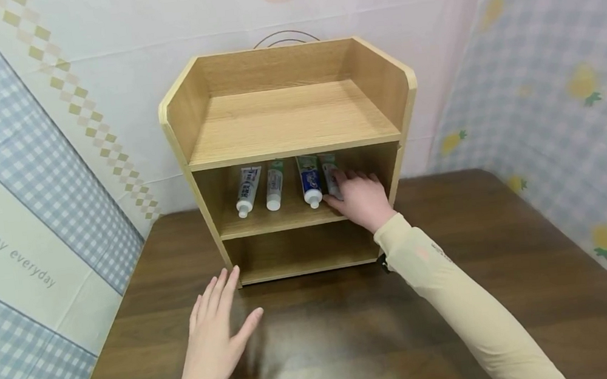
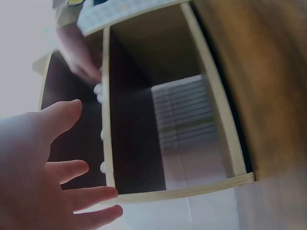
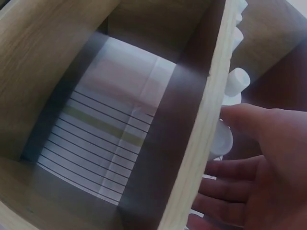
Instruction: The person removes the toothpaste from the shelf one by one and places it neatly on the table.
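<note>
Under the fingers of the right hand (image 1: 362, 199), on the middle shelf of the wooden rack (image 1: 291, 148), lies the rightmost toothpaste tube (image 1: 331, 177). The fingers lie over its body and lower end; whether they are curled round it or only resting on it cannot be told from the head view, and the right wrist view shows only a loosely spread palm beside white caps. Immediately left of those fingertips lies the blue-labelled tube (image 1: 310, 183), then two more tubes (image 1: 248, 190) further left, all cap-forward toward the shelf's front edge.

Handling judgement: a toothpaste tube is light and soft-walled. Its body yields under pressure, so a hard squeeze at mid-length would deform it or force paste toward the cap. The laminate skin is smooth and probably somewhat slippery. The stiffest parts are the shoulder just behind the cap and the crimped tail. The shoulder sits closest to the fingertips and to the shelf's open front, so a light pinch there, thumb below and fingers above, appears the most secure hold. The neighbouring tube lies close by, leaving little room on that side.

The left hand (image 1: 213, 338) is released, fingers straight and spread, over the dark table (image 1: 508, 267) in front of the rack's lower left corner, holding nothing.
</note>
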Action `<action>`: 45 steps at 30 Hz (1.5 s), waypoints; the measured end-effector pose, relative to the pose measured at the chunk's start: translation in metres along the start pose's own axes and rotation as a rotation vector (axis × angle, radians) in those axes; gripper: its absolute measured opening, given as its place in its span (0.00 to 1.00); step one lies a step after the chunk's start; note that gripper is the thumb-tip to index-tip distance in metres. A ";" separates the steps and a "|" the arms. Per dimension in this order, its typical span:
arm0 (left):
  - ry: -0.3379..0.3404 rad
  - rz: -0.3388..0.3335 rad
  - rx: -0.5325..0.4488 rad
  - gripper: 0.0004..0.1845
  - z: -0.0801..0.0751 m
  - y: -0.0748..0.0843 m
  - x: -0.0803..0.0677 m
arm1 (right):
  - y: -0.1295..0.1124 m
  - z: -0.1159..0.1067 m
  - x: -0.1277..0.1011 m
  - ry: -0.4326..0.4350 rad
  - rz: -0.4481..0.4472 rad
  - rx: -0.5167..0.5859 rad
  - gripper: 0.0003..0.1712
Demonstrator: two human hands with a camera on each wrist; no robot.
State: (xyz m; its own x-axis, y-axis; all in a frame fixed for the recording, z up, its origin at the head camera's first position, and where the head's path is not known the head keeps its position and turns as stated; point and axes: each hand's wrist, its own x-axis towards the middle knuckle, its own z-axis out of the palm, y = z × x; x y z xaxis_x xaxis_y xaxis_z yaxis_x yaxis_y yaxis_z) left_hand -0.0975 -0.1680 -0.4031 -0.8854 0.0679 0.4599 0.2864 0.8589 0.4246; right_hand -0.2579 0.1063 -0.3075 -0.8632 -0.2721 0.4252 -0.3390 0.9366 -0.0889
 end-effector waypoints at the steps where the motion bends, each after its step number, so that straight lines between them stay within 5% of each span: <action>1: 0.005 -0.012 -0.017 0.42 -0.001 0.000 0.002 | -0.001 0.001 0.001 -0.009 0.007 -0.004 0.35; 12: 0.021 -0.165 -0.126 0.44 -0.013 -0.012 0.014 | -0.005 0.004 0.006 -0.023 0.043 -0.029 0.29; 26: -0.130 -0.254 -0.172 0.49 -0.012 -0.036 0.033 | -0.011 0.001 0.022 -0.042 0.065 -0.051 0.12; 37: -0.180 -0.268 -0.204 0.49 0.002 -0.036 0.035 | -0.006 -0.004 0.025 -0.140 0.161 0.012 0.15; 45: -0.177 -0.251 -0.206 0.46 -0.002 -0.036 0.046 | -0.001 -0.003 0.021 -0.126 0.136 0.046 0.30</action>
State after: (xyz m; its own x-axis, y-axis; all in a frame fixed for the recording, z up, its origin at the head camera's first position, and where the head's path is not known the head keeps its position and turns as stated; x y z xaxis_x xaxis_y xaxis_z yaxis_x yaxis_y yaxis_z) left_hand -0.1475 -0.1962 -0.3959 -0.9820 -0.0298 0.1865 0.1036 0.7408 0.6637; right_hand -0.2743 0.1000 -0.2959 -0.9412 -0.1722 0.2906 -0.2306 0.9562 -0.1802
